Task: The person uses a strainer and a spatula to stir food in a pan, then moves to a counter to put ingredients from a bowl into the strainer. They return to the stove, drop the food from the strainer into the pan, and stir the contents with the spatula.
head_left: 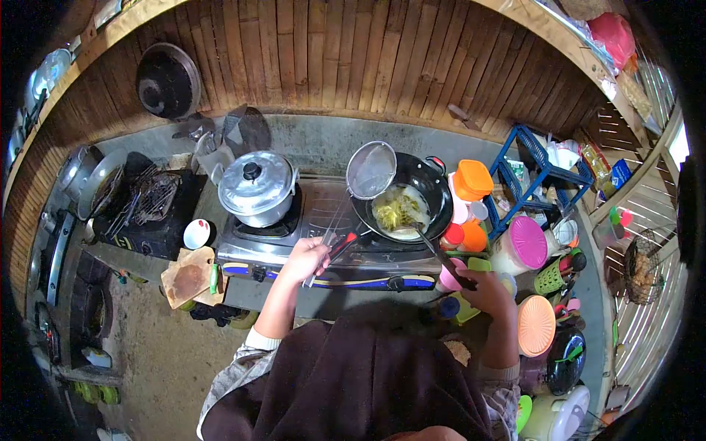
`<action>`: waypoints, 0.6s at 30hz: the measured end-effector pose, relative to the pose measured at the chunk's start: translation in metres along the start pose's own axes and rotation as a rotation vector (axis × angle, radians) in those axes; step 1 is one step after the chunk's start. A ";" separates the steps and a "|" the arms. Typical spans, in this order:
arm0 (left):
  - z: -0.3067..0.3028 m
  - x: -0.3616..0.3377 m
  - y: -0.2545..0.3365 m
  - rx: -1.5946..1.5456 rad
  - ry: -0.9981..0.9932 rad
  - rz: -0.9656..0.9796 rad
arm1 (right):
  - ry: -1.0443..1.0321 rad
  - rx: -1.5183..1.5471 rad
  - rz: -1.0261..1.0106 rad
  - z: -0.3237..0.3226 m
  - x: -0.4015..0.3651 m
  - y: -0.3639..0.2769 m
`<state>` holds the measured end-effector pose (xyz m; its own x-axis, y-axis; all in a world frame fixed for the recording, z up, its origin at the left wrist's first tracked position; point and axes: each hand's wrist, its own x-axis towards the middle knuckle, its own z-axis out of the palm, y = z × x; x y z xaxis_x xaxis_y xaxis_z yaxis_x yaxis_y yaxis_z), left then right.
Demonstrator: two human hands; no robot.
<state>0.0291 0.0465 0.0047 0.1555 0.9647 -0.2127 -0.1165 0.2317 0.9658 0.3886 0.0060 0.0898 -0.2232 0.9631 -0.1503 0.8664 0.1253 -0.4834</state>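
Note:
My left hand (pixel 307 260) is closed around the thin metal handle of a mesh strainer (pixel 371 170). The strainer's bowl overlaps the left rim of a black wok (pixel 439 197) in this view. Beside my left fingers is the wok's black and red handle (pixel 344 245). Greenish-yellow food (pixel 401 208) lies in pale, foamy liquid inside the wok. My right hand (pixel 485 291) grips the dark handle of a spatula (pixel 443 257), whose far end reaches into the food.
A lidded aluminium pot (pixel 257 192) stands on the left burner of the gas stove (pixel 323 213). Left of it are a white bowl (pixel 196 233) and a wooden cutting board (pixel 188 278) with a green-handled knife (pixel 214 279). Plastic containers (pixel 527 242) and a blue rack (pixel 526 173) crowd the right.

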 end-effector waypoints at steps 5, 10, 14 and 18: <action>-0.007 -0.004 -0.005 -0.010 0.008 0.016 | 0.053 -0.019 -0.094 -0.020 -0.011 0.005; -0.012 -0.009 -0.011 0.009 0.055 0.028 | 0.033 -0.039 -0.043 -0.018 -0.008 0.020; -0.011 -0.015 -0.010 0.033 0.054 -0.020 | 0.009 -0.071 -0.033 -0.013 -0.002 0.012; -0.009 -0.021 -0.006 -0.002 0.061 -0.057 | -0.045 -0.091 0.059 -0.006 0.008 -0.003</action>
<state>0.0176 0.0262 0.0023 0.1021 0.9557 -0.2762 -0.1110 0.2869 0.9515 0.3869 0.0147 0.0951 -0.1888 0.9580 -0.2159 0.9151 0.0918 -0.3927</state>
